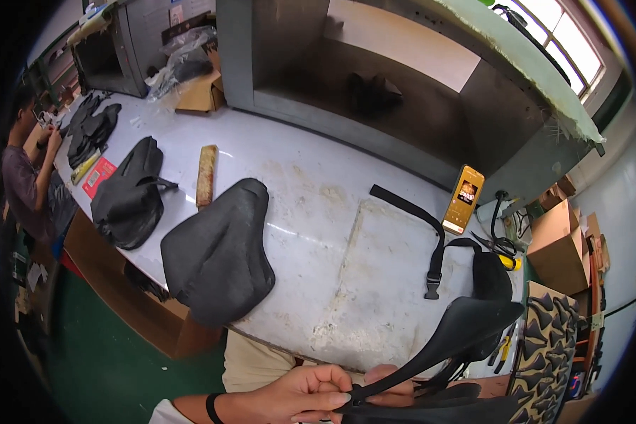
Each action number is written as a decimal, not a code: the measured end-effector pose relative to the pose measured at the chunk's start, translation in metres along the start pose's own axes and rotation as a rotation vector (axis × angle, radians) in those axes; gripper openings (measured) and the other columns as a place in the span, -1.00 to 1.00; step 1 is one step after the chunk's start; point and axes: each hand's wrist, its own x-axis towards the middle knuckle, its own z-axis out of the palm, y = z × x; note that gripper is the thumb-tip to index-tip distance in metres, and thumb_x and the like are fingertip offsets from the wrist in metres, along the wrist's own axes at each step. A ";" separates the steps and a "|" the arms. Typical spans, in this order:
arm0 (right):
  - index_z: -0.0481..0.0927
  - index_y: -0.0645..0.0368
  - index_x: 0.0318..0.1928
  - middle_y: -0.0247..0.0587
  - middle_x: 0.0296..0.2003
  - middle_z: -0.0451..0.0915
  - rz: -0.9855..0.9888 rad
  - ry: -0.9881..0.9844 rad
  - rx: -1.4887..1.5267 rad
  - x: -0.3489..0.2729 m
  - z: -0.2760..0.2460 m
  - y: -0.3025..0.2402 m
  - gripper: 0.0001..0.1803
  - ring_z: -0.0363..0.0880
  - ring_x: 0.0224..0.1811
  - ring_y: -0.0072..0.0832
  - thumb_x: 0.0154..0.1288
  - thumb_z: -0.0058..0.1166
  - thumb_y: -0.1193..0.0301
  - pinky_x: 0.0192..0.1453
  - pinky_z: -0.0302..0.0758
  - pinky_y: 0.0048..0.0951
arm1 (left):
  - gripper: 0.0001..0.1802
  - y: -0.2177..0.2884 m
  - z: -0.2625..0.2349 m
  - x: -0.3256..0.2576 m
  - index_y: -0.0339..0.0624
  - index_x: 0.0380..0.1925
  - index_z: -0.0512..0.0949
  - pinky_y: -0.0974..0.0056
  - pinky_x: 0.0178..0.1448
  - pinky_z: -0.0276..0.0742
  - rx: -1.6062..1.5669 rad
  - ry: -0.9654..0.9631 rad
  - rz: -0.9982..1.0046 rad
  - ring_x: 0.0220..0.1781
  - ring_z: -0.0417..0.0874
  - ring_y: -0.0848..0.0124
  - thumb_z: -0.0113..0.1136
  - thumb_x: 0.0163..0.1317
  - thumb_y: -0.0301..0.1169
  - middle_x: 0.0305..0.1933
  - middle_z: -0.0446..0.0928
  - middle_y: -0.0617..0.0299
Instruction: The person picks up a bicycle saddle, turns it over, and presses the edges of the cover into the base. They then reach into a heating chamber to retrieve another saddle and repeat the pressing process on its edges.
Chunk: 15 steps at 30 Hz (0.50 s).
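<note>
Bicycle saddle [466,326], black and glossy, is held at the lower edge of the view, in front of the person's body and over the near rim of the worktop [346,283]. Left hand [311,392] grips the narrow nose of the saddle, with its fingers closed around the tip; this hand is the nearer and the more visible of the 2. Right hand [389,378] lies just behind the nose, under the shell; only some fingers show, and whether it clasps the saddle or merely supports it cannot be told. The long axis of the saddle runs from the nose at lower left up to the wide rear at upper right, so the rear points away from the hands toward the right end of the worktop. Further out, a black strap with buckle [434,247] lies on the worktop just beyond the saddle's rear. A large black saddle cover [219,254] lies to the left, well apart from the hands, and a phone [463,199] leans upright at the back.
</note>
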 end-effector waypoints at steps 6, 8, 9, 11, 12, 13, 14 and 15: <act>0.50 0.33 0.04 0.02 -0.07 0.60 -0.020 0.138 -0.015 0.051 0.013 -0.036 -0.59 0.63 -0.04 -0.17 0.17 0.26 0.58 0.11 0.57 -0.15 | -0.87 -0.002 -0.003 -0.001 -0.18 -0.15 0.42 0.58 -0.69 0.04 0.055 0.001 -0.035 -0.79 0.22 0.72 0.11 0.40 -0.41 -0.50 0.57 0.28; 0.50 0.32 0.03 0.00 -0.09 0.61 -0.016 0.162 -0.012 0.049 0.016 -0.033 -0.58 0.63 -0.04 -0.17 0.14 0.28 0.58 0.09 0.58 -0.13 | -0.87 0.001 0.000 -0.003 -0.18 -0.15 0.42 0.58 -0.69 0.04 0.039 0.008 -0.005 -0.78 0.22 0.73 0.12 0.39 -0.41 -0.50 0.57 0.29; 0.51 0.31 0.02 -0.01 -0.10 0.61 -0.015 0.176 -0.014 0.047 0.017 -0.032 -0.58 0.63 -0.04 -0.16 0.13 0.29 0.57 0.09 0.58 -0.12 | -0.87 0.001 0.001 -0.004 -0.18 -0.15 0.42 0.58 -0.69 0.04 0.031 0.009 0.022 -0.77 0.22 0.73 0.13 0.39 -0.41 -0.50 0.57 0.30; 0.51 0.30 0.01 -0.02 -0.12 0.61 -0.012 0.207 -0.020 0.042 0.019 -0.030 -0.57 0.63 -0.04 -0.16 0.11 0.32 0.57 0.07 0.58 -0.10 | -0.86 0.003 0.000 -0.004 -0.19 -0.15 0.42 0.59 -0.68 0.06 0.046 0.000 0.043 -0.76 0.25 0.73 0.13 0.39 -0.41 -0.49 0.57 0.30; 0.51 0.30 0.00 -0.03 -0.13 0.61 -0.010 0.223 -0.017 0.039 0.020 -0.027 -0.57 0.63 -0.04 -0.16 0.10 0.33 0.56 0.07 0.59 -0.09 | -0.86 0.003 -0.001 -0.004 -0.20 -0.15 0.42 0.59 -0.68 0.07 0.063 -0.003 0.066 -0.76 0.27 0.73 0.14 0.39 -0.41 -0.49 0.57 0.31; 0.52 0.29 -0.01 -0.04 -0.13 0.61 -0.008 0.239 -0.014 0.037 0.021 -0.024 -0.57 0.63 -0.04 -0.16 0.09 0.34 0.56 0.06 0.59 -0.08 | -0.86 0.002 -0.002 -0.004 -0.20 -0.15 0.42 0.59 -0.68 0.07 0.060 0.002 0.065 -0.76 0.27 0.73 0.14 0.39 -0.41 -0.49 0.57 0.31; 0.52 0.29 -0.02 -0.04 -0.14 0.61 -0.005 0.256 -0.011 0.034 0.022 -0.021 -0.57 0.64 -0.04 -0.15 0.08 0.35 0.56 0.05 0.59 -0.07 | -0.85 0.000 -0.004 -0.004 -0.20 -0.15 0.42 0.59 -0.67 0.09 0.104 0.015 0.050 -0.75 0.30 0.72 0.14 0.38 -0.42 -0.49 0.58 0.30; 0.52 0.28 -0.02 -0.05 -0.15 0.61 -0.002 0.273 -0.006 0.032 0.023 -0.017 -0.56 0.64 -0.04 -0.15 0.06 0.36 0.56 0.04 0.60 -0.06 | -0.85 -0.001 -0.005 -0.004 -0.21 -0.15 0.42 0.60 -0.67 0.11 0.148 0.029 0.034 -0.74 0.32 0.72 0.15 0.38 -0.42 -0.49 0.58 0.30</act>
